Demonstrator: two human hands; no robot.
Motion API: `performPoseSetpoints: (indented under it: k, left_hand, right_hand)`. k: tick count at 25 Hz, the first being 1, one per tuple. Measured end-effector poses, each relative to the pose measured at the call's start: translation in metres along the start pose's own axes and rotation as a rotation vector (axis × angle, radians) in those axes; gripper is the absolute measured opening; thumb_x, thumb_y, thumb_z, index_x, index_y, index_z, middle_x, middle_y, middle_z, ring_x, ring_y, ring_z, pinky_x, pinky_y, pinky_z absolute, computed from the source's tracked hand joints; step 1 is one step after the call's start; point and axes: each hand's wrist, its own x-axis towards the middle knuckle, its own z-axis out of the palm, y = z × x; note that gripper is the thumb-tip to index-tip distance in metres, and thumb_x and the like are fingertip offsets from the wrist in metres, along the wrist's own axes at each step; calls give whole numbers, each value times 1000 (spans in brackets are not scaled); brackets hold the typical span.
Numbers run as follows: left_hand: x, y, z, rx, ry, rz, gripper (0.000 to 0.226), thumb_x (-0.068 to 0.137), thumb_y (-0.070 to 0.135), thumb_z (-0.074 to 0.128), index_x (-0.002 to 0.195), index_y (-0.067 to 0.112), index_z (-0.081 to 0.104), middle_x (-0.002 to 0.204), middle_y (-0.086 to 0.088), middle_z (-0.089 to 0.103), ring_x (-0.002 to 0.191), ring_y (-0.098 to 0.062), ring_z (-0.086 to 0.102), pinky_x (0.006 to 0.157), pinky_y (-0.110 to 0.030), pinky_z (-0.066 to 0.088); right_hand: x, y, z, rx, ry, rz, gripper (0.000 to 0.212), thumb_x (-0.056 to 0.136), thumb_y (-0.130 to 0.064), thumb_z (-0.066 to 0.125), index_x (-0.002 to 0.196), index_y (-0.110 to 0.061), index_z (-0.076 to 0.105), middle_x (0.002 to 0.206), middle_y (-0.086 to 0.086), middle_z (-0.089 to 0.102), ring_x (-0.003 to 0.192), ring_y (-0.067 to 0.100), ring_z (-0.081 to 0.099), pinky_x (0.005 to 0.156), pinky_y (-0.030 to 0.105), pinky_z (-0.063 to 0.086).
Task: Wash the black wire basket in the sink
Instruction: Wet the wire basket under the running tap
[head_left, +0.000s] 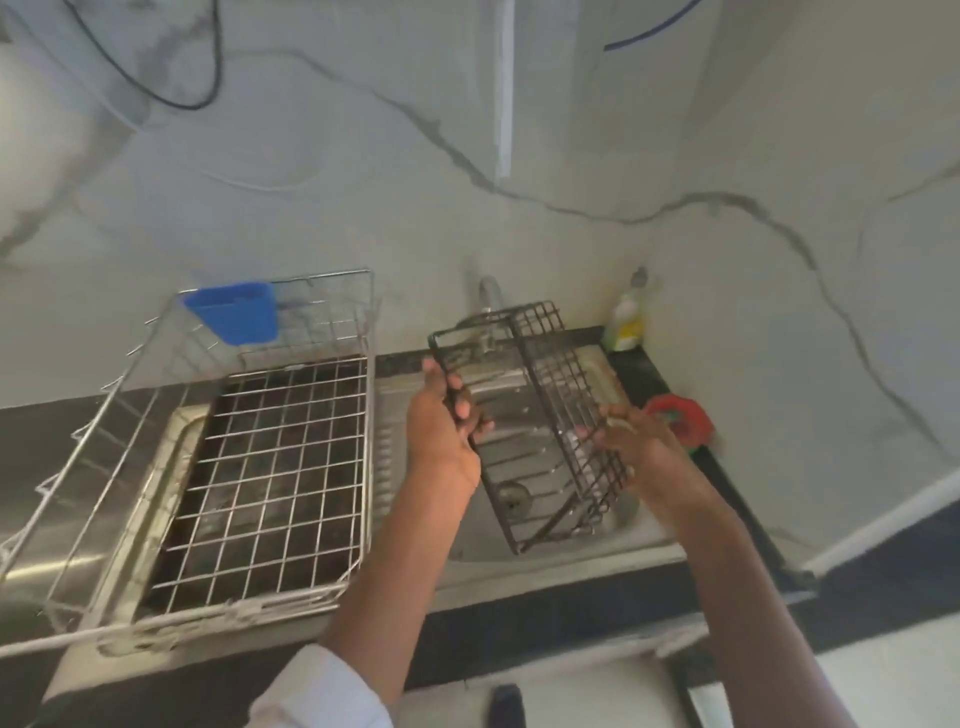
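Holding the black wire basket tilted over the sink, left hand fingers curled round its edge, right hand fingers clamped on the mesh side.

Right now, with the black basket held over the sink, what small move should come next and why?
Probably tilt the black wire basket back toward the tap so it sits under the spout. The left hand grips its left rim and the right hand holds the mesh side, keeping it above the sink, and no water is visibly running over it.
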Motion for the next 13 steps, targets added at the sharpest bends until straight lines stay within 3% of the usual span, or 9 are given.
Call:
performPoseSetpoints:
  k: [2,5,6,8,11,13]
  left_hand:
    - [19,-24,-3,28,39,3,47,109,52,45,75,21,57,51,6,40,38,-10,30,48,-29,37]
    - [47,-49,-8,118,32,28,46,109,47,48,75,18,58,52,3,38,43,-13,34,49,-28,42]
    - [56,-56,-9,160,17,36,46,110,44,49,74,17,57,52,2,38,43,-12,34,48,-28,42]
    - [71,-67,-12,236,-4,29,44,110,40,51,74,16,57,52,3,41,42,-10,33,47,-28,39]
    - [87,-86,-15,302,-2,2,48,109,42,51,70,15,58,52,4,44,42,-9,36,43,-25,38]
    - [93,-98,-17,322,20,18,51,109,43,50,65,19,60,56,3,51,44,-9,38,46,-26,37]
  right_hand:
    - [18,8,-11,-79,44,39,33,94,-21,73,126,-26,64,130,5,66,106,12,65,77,29,48]
    - [48,7,-19,-203,210,-55,45,94,-24,77,134,-23,59,134,-1,61,123,19,60,79,15,47]
    - [56,2,-19,-203,189,-62,49,93,-34,77,138,-28,58,135,-5,61,125,16,59,84,17,49]
    - [75,-6,-17,-139,110,24,56,92,-55,73,142,-40,54,140,-11,57,127,14,56,95,34,54]
    - [98,-15,-8,-104,28,177,48,91,-68,64,132,-45,58,144,-9,54,130,19,55,90,42,58]
    - [111,-15,-2,-103,-29,231,65,87,-75,63,141,-42,53,147,-10,49,132,20,51,93,48,58]
